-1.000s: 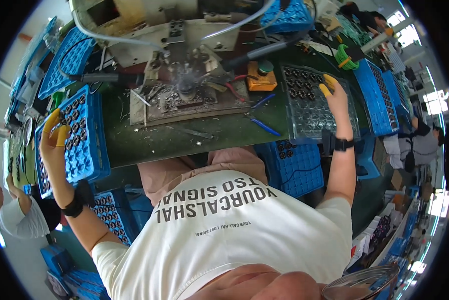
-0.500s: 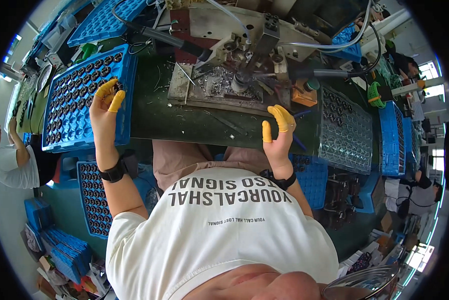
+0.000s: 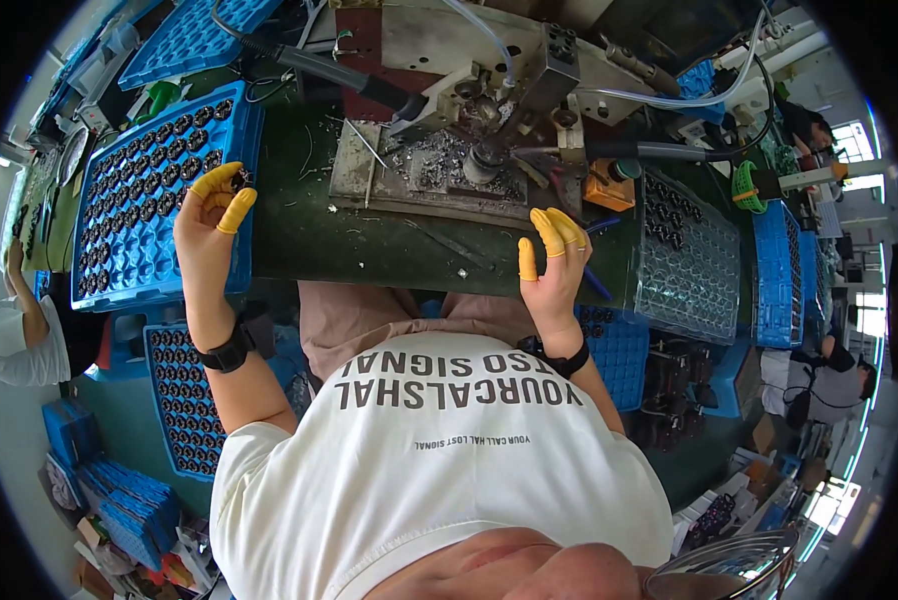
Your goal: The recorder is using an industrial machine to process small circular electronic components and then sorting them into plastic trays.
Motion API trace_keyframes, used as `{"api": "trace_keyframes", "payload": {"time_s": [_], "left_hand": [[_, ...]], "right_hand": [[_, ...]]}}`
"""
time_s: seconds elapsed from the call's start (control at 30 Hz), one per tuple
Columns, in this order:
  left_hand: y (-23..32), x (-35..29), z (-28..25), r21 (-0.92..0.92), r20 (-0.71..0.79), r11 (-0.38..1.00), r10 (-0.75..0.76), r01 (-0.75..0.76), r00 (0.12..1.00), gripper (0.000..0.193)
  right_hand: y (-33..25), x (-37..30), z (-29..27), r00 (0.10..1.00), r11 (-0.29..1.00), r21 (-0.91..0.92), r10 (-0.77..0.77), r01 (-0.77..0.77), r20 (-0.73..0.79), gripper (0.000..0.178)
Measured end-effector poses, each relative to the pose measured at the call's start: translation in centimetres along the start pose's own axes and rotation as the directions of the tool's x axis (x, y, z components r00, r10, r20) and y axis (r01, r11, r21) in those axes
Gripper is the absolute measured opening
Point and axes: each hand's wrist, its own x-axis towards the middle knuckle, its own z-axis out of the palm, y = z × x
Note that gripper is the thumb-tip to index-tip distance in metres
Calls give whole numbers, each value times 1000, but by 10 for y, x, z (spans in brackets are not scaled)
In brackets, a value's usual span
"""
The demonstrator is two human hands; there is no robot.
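Note:
Yellow finger cots cover fingertips on both my hands. My left hand (image 3: pixel 205 228) is over the right edge of a blue tray (image 3: pixel 251 120), which carries rows of small dark round parts. Between its thumb and fingers it pinches one dark round part (image 3: pixel 239 181); the fingers partly hide it. To the right, my right hand (image 3: pixel 554 265) hovers above the bench's front edge, fingers apart and nothing in them. In front of it stands a metal press fixture (image 3: pixel 484 165), its plate (image 3: pixel 409 202) strewn with metal shavings.
A clear tray (image 3: pixel 689 290) with some dark parts lies to the right, near an orange box (image 3: pixel 609 188). Blue-handled tools (image 3: pixel 599 283) and a thin metal strip (image 3: pixel 447 243) rest on the green bench. Black-handled tools (image 3: pixel 354 80) hang beside the press. People sit at both sides.
The whole view has shifted slightly. My left hand keeps its pinch on the round part, and my right hand stays open in nearly the same place.

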Motion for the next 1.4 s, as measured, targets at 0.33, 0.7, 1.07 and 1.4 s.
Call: {"api": "trace_keyframes", "payload": {"time_s": [0.33,0.7,1.07,1.4], "left_hand": [[2,-1,2,10,27,1000,15,-16,1000,38],[3,-1,5,53,28,998,14,-16,1000,37],[3,-1,5,257,34,963,72,-78,997,37],[26,6,24,526,55,838,139,-147,989,42]], "right_hand": [[-3,2,-1,1000,1000,-20,-1,1,21,32],[-3,4,-2,1000,1000,-22,-3,3,22,28],[-16,61,1,993,943,319,115,-99,-34,37],[-17,98,10,979,826,530,203,-191,37,42]]}}
